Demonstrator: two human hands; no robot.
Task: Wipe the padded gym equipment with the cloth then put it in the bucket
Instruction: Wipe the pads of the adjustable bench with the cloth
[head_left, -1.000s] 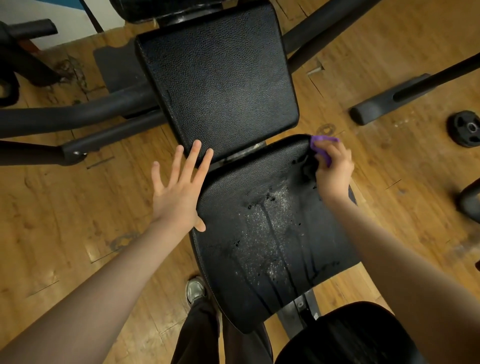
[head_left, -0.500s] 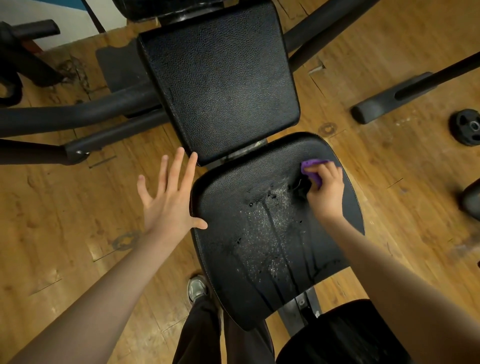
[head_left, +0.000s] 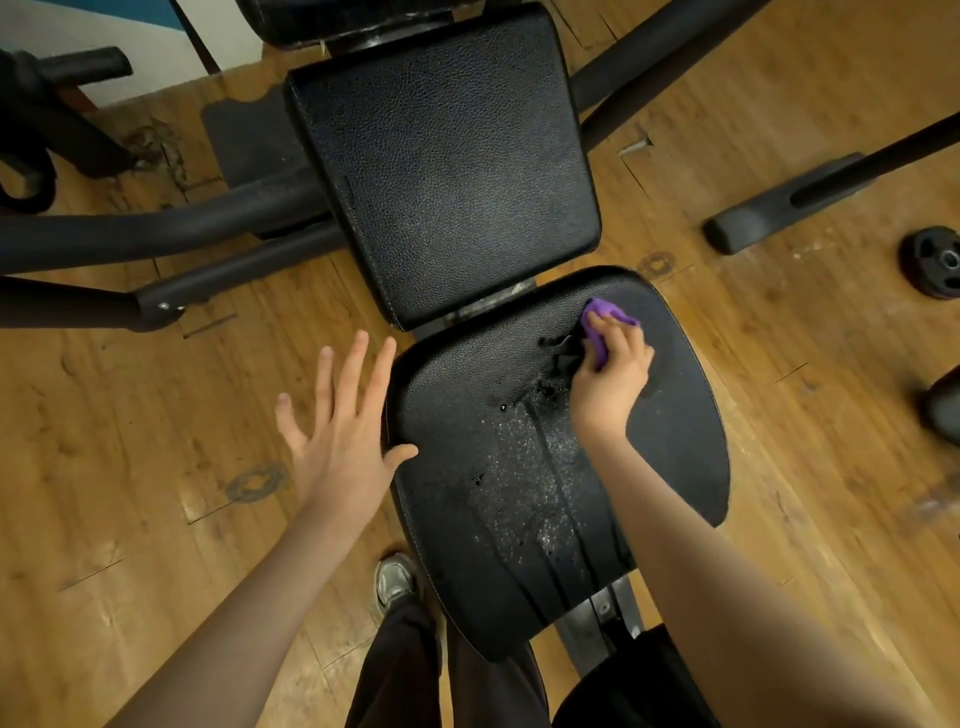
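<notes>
1. Purple cloth: bunched under the curled fingers of the right hand, pressed onto the far part of the black seat pad.
2. Wet, speckled streaks on the pad just nearer than that hand.
3. Left hand: spread flat, fingers straight, thumb touching the pad's left edge, holding nothing.
4. Back pad beyond both hands.

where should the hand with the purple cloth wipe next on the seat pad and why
Probably drag the purple cloth, gripped by the right hand, down toward the near end of the seat pad. Speckled wet streaks run down its middle below the hand, seemingly not yet wiped. The left hand rests open at the pad's left edge.
</notes>
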